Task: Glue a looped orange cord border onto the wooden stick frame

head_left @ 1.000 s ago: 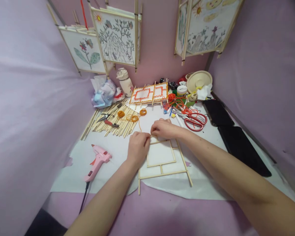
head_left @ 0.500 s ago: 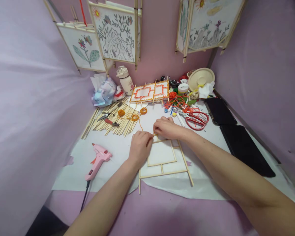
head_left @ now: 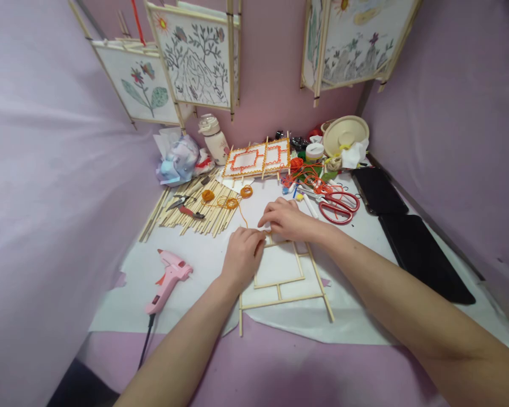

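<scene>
A frame of thin wooden sticks (head_left: 280,301), with a smaller rectangle inside it, lies flat on the white cover before me. My left hand (head_left: 242,255) is closed at its upper left part, thumb and fingers pinching near the top bar. Just above that bar hovers my right hand (head_left: 282,219), its fingers loosely curved and apart; I see nothing held in them. Orange cord (head_left: 242,217) runs from coils (head_left: 231,203) down behind my left fingers, where its end is hidden. Both hands cover the far end of the frame.
Left lie a pink glue gun (head_left: 168,280), pliers (head_left: 189,210) and loose sticks (head_left: 212,220). Red-handled scissors (head_left: 337,207) and black phone-like slabs (head_left: 424,257) lie right. Behind stand a corded panel (head_left: 254,160) and a bottle (head_left: 214,141); lanterns (head_left: 197,62) hang above.
My right hand's fingers have loosened from a pinch and spread, reaching slightly left over my left fingertips. My left hand stays nearly in place on the frame.
</scene>
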A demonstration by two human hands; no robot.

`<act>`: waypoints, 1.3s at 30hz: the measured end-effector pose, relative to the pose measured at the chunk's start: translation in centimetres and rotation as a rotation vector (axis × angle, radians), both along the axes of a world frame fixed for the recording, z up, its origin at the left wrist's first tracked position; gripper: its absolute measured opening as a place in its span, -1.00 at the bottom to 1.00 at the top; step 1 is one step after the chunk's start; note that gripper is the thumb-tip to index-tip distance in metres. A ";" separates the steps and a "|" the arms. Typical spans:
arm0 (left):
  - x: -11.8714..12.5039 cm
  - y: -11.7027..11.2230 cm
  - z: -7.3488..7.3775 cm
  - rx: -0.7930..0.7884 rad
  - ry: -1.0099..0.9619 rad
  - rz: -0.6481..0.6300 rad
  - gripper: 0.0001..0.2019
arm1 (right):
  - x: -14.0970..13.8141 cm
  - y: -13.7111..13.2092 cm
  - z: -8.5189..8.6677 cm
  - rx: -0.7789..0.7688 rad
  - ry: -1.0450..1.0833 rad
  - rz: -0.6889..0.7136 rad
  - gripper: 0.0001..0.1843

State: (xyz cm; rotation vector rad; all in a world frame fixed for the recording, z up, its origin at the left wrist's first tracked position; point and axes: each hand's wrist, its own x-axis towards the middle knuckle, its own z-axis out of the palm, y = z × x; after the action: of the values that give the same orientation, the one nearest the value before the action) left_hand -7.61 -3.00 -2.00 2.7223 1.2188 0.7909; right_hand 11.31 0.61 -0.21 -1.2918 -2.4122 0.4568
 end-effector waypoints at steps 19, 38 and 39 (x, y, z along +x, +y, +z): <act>-0.1 -0.1 0.0 -0.007 -0.003 -0.043 -0.88 | 0.3 0.0 -1.2 0.099 -0.074 0.071 -0.74; -0.2 0.0 -0.2 -0.025 -0.043 -0.117 -0.89 | 0.4 0.0 -1.4 0.090 -0.076 0.074 -0.76; -0.2 0.0 -0.2 -0.027 -0.045 -0.120 -0.89 | 0.4 0.0 -1.4 0.091 -0.075 0.075 -0.74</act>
State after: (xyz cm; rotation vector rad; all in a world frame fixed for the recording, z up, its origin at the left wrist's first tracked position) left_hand -7.83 -3.00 -2.23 2.7108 1.0387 0.8106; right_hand 11.70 0.59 -1.58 -1.2044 -2.5191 0.3204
